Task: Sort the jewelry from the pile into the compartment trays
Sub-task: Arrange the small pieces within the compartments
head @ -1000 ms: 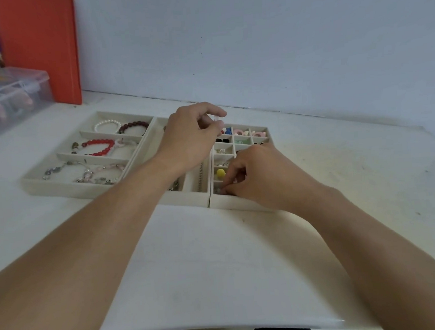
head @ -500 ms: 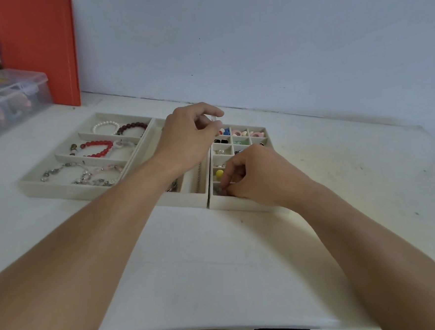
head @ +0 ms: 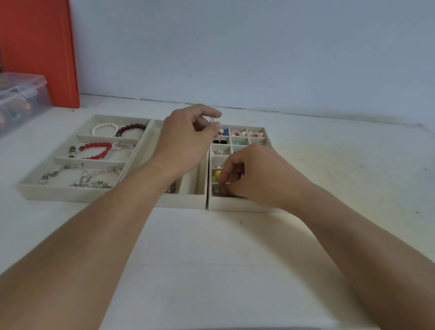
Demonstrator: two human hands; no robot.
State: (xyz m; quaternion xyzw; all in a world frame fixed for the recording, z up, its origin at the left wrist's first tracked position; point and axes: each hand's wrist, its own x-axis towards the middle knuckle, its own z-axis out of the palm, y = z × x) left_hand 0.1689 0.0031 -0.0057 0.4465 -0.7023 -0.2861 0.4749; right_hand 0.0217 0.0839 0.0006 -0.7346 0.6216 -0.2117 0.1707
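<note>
Three cream trays stand side by side. The left tray [head: 66,192] holds a pearl bracelet [head: 104,127], a dark red bracelet [head: 130,129], a bright red bracelet [head: 95,150] and silver chains [head: 80,175]. Over the middle tray [head: 182,199] hovers my left hand [head: 186,138], pinching a small pale earring [head: 212,120] between thumb and forefinger. The right tray [head: 236,204] is a grid of small cells with coloured studs. My right hand [head: 255,173] reaches into its near-left cell, fingertips closed on a small greenish bead [head: 217,190] below a yellow bead [head: 217,174]. No loose pile is visible.
A white sheet [head: 218,268] lies in front of the trays. A clear plastic storage box [head: 6,102] and an orange board [head: 38,53] stand at the far left. A pale wall [head: 254,46] closes off the table behind the trays.
My right hand's fingertips have dipped a little deeper into the near-left cell. My left hand has stayed over the middle tray with its pinch unchanged.
</note>
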